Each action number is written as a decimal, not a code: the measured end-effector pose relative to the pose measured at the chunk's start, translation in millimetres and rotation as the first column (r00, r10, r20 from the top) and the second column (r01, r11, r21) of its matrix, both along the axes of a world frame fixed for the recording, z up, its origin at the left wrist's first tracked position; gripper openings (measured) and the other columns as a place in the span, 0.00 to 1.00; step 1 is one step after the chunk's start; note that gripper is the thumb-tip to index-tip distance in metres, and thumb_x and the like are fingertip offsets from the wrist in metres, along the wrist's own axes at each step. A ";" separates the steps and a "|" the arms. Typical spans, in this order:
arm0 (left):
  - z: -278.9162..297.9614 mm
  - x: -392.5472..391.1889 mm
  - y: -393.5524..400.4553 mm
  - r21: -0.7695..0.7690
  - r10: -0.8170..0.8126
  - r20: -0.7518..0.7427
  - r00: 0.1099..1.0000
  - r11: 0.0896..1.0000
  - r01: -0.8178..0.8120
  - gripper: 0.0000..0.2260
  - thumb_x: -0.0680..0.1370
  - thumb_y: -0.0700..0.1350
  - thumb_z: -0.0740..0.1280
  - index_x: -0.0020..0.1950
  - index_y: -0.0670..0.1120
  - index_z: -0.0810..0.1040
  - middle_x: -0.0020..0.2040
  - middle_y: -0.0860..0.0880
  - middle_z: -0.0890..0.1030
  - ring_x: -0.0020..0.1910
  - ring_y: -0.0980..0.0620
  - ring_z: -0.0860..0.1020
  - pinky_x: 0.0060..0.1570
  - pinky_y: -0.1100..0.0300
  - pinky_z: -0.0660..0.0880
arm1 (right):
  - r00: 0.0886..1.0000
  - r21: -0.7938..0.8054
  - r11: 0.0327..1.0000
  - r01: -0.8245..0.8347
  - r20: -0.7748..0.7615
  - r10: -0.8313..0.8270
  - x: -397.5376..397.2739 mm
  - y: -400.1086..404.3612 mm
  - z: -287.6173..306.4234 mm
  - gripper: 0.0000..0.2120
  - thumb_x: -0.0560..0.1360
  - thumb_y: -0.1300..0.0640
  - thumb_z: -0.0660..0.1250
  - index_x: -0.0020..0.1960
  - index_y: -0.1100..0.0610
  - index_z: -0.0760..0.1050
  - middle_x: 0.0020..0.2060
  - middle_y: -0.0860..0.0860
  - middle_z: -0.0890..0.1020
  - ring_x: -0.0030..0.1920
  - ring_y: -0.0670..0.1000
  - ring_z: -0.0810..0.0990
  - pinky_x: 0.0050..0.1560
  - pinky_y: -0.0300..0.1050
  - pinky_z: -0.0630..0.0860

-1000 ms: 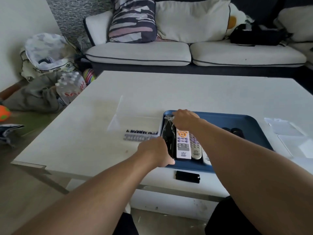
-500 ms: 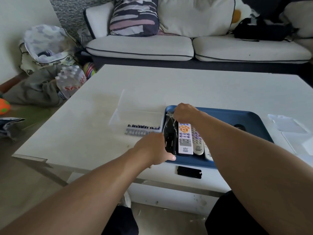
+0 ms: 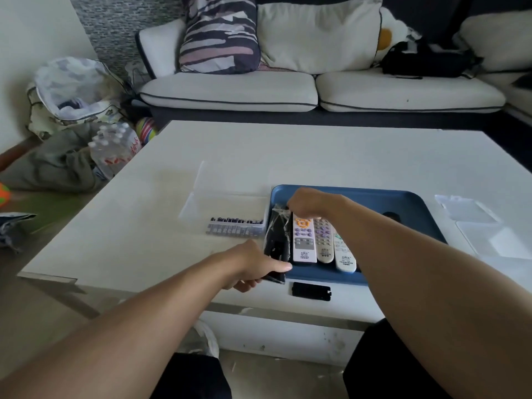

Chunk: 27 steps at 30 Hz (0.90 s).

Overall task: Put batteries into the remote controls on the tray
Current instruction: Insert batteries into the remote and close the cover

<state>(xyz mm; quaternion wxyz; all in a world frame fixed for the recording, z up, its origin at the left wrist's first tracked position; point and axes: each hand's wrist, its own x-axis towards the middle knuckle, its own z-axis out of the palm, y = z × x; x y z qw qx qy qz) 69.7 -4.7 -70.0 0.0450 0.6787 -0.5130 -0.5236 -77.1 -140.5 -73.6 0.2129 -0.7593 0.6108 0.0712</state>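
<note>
A blue tray (image 3: 403, 201) lies on the white table and holds three white remotes (image 3: 304, 240) side by side. At the tray's left edge lies a black remote (image 3: 277, 243) in a clear plastic wrapper. My left hand (image 3: 254, 266) grips its near end, which sticks out over the tray's front rim. My right hand (image 3: 309, 203) pinches the wrapper at the remote's far end. A row of batteries (image 3: 236, 226) sits in a clear box left of the tray. A black battery cover (image 3: 311, 291) lies on the table in front of the tray.
Clear plastic lids (image 3: 472, 223) lie on the table right of the tray. A sofa with cushions (image 3: 288, 82) stands behind the table. Bags, a pack of water bottles (image 3: 115, 148) and balls sit on the floor at the left.
My left hand has slid toward me with the black remote's near end, drawing it over the tray's front rim. My right hand stays at the wrapper's far end.
</note>
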 end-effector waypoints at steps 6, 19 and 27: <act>7.6 5.3 -2.8 -0.073 0.051 0.029 0.998 0.996 -0.049 0.11 0.77 0.51 0.71 0.45 0.45 0.74 0.34 0.47 0.71 0.31 0.50 0.68 0.27 0.63 0.60 | 0.783 0.093 0.971 0.219 0.577 -0.231 -13.4 3.5 19.0 0.09 0.79 0.61 0.62 0.55 0.61 0.79 0.52 0.57 0.85 0.36 0.49 0.74 0.37 0.46 0.74; 30.4 -9.8 -9.5 -0.264 0.323 -0.426 0.845 0.849 -0.457 0.06 0.82 0.44 0.63 0.49 0.43 0.77 0.34 0.47 0.82 0.30 0.50 0.78 0.29 0.60 0.67 | 0.200 0.284 0.921 0.266 0.919 -0.341 -45.2 28.5 63.6 0.09 0.79 0.52 0.69 0.56 0.56 0.81 0.45 0.50 0.85 0.27 0.45 0.60 0.26 0.39 0.57; 34.6 -14.8 -22.8 -0.186 0.223 -0.721 0.656 0.850 -0.492 0.11 0.81 0.37 0.65 0.63 0.41 0.78 0.53 0.45 0.86 0.47 0.49 0.85 0.43 0.57 0.75 | 0.424 0.014 0.980 0.200 0.900 -0.100 -47.5 55.7 81.5 0.08 0.73 0.54 0.76 0.48 0.57 0.81 0.35 0.49 0.78 0.23 0.42 0.64 0.24 0.36 0.62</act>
